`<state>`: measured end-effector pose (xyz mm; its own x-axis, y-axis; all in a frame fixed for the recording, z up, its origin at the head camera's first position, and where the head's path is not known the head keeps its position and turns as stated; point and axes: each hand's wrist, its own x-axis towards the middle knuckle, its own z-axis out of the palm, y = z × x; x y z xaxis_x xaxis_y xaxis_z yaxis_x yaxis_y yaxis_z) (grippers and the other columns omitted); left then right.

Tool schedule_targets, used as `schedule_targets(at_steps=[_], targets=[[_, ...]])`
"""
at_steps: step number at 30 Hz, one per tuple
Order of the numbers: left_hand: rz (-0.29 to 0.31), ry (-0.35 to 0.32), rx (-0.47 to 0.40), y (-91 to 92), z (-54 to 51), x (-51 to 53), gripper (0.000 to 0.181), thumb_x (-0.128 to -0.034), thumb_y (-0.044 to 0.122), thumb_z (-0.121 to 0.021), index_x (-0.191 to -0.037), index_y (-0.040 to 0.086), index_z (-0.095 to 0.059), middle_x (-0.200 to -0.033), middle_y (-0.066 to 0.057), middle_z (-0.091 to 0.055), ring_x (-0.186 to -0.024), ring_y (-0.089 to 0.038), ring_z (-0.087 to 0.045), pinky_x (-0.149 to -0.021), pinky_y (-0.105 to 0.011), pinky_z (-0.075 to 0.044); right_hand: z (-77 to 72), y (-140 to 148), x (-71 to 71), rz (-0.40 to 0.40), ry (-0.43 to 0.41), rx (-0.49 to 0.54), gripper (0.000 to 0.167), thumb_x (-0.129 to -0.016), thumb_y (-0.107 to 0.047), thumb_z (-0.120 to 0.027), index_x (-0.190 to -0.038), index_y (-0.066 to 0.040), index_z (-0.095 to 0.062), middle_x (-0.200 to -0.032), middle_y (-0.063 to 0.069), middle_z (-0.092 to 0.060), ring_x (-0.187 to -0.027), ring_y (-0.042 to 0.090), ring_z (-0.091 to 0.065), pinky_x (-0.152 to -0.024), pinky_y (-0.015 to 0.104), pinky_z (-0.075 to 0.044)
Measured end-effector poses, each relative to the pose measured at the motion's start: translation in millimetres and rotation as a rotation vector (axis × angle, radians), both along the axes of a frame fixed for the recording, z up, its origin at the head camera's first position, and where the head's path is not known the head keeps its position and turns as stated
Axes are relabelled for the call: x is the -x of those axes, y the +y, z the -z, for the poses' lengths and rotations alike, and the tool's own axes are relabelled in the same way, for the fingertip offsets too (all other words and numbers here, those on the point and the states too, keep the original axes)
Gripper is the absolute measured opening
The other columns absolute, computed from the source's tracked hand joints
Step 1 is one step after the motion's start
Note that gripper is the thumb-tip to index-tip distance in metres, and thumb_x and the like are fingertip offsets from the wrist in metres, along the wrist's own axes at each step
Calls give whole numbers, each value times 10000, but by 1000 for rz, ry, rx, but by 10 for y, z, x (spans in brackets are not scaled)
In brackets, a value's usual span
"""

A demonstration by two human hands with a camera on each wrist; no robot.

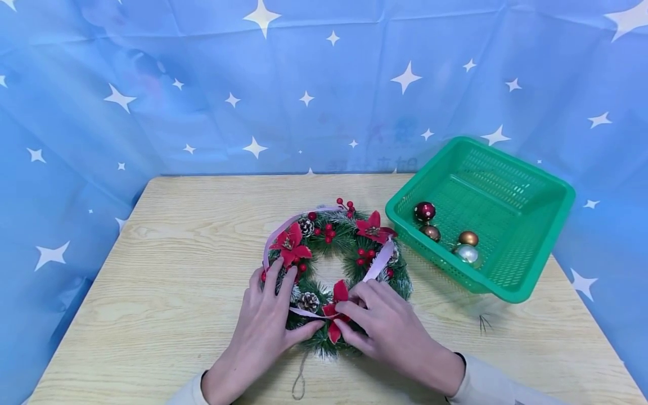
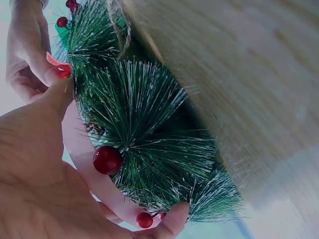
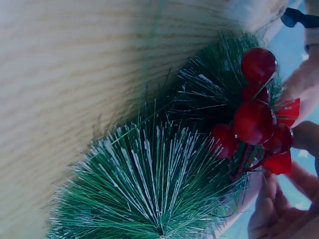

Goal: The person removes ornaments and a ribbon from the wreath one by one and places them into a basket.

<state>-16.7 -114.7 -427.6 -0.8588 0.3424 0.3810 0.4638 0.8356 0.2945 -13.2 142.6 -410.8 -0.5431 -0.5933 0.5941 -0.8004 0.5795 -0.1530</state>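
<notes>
A green Christmas wreath (image 1: pixel 340 239) lies on the table, dressed with red berries, pine cones and red poinsettia flowers. A pale pink ribbon (image 1: pixel 379 260) runs loosely around it, and in the left wrist view it follows the wreath's edge. My left hand (image 1: pixel 263 318) rests on the wreath's left side with fingers spread, its thumb reaching toward the lower poinsettia flower (image 1: pixel 341 292). With thumb and fingertips my right hand (image 1: pixel 387 323) pinches that flower, where the ribbon passes. Its fingers partly hide the exact grip. Red berries (image 3: pixel 254 122) hang near the flower in the right wrist view.
At the right of the wooden table (image 1: pixel 167 270) stands a green plastic basket (image 1: pixel 549 242), holding a dark red ball (image 1: pixel 424 211), a silver ball (image 1: pixel 466 254) and other ornaments. A twine loop (image 1: pixel 299 385) trails below the wreath. A small loose sprig (image 1: pixel 484 323) lies to the right.
</notes>
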Motion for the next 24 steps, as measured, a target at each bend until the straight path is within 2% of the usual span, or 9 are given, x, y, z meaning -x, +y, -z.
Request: schedule_targets(at_steps=[5, 11, 18, 24], targets=[[6, 12, 0, -3, 1, 8, 1095, -753, 694, -923, -1510, -11, -563, -1570, -288, -467, -1325, -608, -464, -1017, -700, -482, -22, 28, -9, -48, -6, 3, 243, -1088, -258, -613, -956, -177, -800, -1040, -21, -691, -921, 200, -618, -786, 360, -515], [15, 19, -16, -14, 6, 18, 1093, -743, 672, -940, -1505, -17, -566, -1588, -275, -451, -1339, -603, -458, -1013, -701, -484, -102, 132, -19, -104, -26, 74, 226, -1079, -205, -597, -973, -156, -789, -1046, -41, -729, -943, 180, -643, -847, 351, -531], [9, -7, -15, -17, -7, 32, 1089, -743, 666, -947, -1506, -12, -565, -1600, -264, -430, -1333, -608, -462, -1020, -714, -480, -227, 383, -11, -79, -122, 66, 162, -1050, -212, -640, -960, -193, -772, -992, -117, -679, -883, 106, -633, -806, 298, -539], [12, -23, -19, -15, -14, 34, 1105, -739, 649, -961, -1523, -16, -556, -1620, -259, -414, -1329, -616, -467, -1031, -730, -466, -322, 599, 17, -137, -183, 38, 144, -1039, -178, -634, -976, -184, -763, -1003, -134, -676, -917, 73, -640, -811, 213, -544]])
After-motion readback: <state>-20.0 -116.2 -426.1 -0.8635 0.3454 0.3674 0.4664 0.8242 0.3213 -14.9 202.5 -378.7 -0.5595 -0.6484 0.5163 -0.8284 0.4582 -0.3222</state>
